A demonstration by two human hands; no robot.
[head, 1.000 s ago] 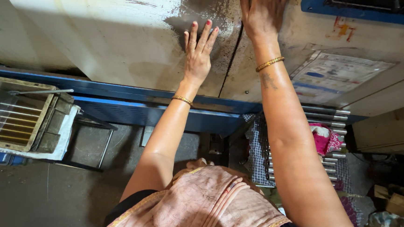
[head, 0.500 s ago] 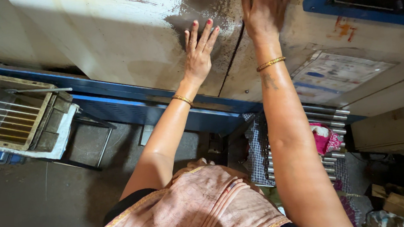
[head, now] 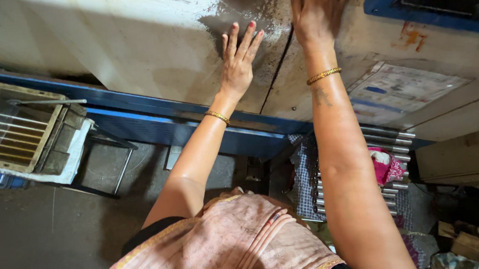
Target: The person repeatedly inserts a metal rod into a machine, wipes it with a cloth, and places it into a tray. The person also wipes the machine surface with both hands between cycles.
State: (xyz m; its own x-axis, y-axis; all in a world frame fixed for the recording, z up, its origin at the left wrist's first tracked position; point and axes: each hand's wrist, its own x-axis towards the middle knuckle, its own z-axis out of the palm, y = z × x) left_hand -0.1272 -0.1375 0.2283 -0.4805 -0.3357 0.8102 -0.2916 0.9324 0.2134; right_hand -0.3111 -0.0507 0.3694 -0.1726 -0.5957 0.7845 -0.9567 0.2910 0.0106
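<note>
My left hand point(head: 239, 62) lies flat, fingers spread, on a dirty cream metal panel point(head: 135, 52) of a large machine, just left of a dark seam point(head: 277, 65). Across that seam, my right hand point(head: 320, 10) presses flat on the neighbouring cream panel point(head: 356, 50), higher up near the frame's top. Both wrists wear thin gold bangles. Neither hand holds anything. A blue metal rail point(head: 155, 114) runs below the panels.
A wooden frame with metal rods point(head: 15, 134) sits on a white-covered stand at the left. Shiny metal rollers point(head: 387, 142) with pink cloth point(head: 385, 167) and checked fabric are at the right. A printed label point(head: 403, 88) is stuck to the right panel. Dark concrete floor lies below.
Both hands stay flat on the panels; the view has shifted only slightly.
</note>
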